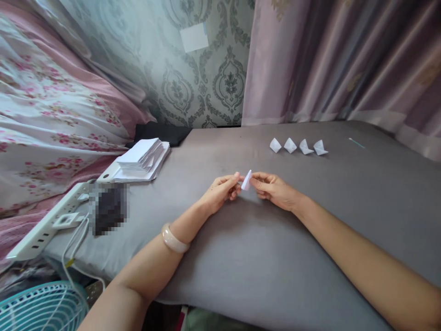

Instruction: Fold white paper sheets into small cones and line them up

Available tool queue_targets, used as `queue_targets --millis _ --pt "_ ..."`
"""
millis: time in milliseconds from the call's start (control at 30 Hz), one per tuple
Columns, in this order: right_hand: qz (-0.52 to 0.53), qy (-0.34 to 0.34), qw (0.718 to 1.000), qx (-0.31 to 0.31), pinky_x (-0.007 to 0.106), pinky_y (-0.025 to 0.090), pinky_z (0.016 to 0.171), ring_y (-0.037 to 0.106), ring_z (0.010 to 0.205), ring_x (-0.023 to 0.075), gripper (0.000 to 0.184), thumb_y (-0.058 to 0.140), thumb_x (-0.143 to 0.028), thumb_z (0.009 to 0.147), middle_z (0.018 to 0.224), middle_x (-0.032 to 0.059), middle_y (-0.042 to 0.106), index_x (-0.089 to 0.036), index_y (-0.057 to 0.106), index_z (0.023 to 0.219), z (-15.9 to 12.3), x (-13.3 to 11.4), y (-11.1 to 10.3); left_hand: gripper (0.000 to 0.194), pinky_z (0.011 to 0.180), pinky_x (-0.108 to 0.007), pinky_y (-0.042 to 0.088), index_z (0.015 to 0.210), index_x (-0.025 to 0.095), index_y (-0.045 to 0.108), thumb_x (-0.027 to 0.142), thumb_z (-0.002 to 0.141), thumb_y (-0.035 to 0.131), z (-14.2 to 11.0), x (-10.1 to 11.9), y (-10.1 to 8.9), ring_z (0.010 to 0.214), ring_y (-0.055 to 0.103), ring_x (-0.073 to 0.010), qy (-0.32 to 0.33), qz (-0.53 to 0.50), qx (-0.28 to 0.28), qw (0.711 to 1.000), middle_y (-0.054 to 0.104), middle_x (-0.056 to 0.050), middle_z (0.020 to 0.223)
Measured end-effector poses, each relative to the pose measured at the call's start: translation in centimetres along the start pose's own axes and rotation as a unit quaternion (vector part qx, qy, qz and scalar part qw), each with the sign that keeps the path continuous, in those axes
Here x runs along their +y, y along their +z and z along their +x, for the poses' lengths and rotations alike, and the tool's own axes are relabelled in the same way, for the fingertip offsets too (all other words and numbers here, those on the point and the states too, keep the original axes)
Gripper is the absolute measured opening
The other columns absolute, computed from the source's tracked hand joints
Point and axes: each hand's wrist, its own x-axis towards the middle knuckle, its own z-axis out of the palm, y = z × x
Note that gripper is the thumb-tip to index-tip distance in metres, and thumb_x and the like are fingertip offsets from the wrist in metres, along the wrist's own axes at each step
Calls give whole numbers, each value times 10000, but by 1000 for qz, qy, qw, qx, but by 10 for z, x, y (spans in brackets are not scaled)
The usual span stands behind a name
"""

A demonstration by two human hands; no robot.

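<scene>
While both hands pinch folded paper | four paper shapes beyond | stacked sheets leftward

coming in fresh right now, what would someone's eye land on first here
Probably the small folded white paper held up between the left hand and right hand, near the middle of the view. Next, the row of four folded paper pieces beyond the right hand, bright against the grey cover. The stack of white paper stands out at the left.
</scene>
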Motion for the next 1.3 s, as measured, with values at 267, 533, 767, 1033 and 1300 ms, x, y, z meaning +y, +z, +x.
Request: queue_targets --millis 267,533,767,1033,1300 --pt "20 75 992 -103 167 248 327 395 343 34 300 678 -490 805 567 -81 556 -224 572 894 -7 -9 0 410 401 -170 244 828 166 549 509 718 744 -4 7 0 395 404 -33 -75 -77 -114 988 553 33 544" --pt "-21 90 980 -175 155 430 366 605 436 88 358 620 -539 845 661 -18 681 -210 522 949 -6 -8 -5 387 371 -148 326 814 169 501 455 737 750 -3 7 -7 411 534 -66 -86 -35 -141 986 650 -1 596" --pt "-142 58 988 -31 239 544 575 684 669 143 427 676 -591 764 788 50 709 -178 602 843 -3 -6 1 345 558 -189 475 799 126 599 417 720 766 4 0 -13 649 630 -99 13 111 -47 993 682 -37 745" --pt "-207 -92 961 158 283 519 642 626 661 136 370 764 -518 674 752 12 685 -193 637 795 8 12 8 333 756 -250 483 820 131 569 268 653 823 9 -9 -4 731 651 -107 116 5 34 993 696 -17 782" --pt "-118 -53 984 126 321 561 743 674 814 170 373 732 -506 714 925 57 739 -191 721 913 5 11 13 342 808 -277 488 918 139 616 285 675 807 5 -4 4 793 651 -125 137 0 79 987 704 -38 850"
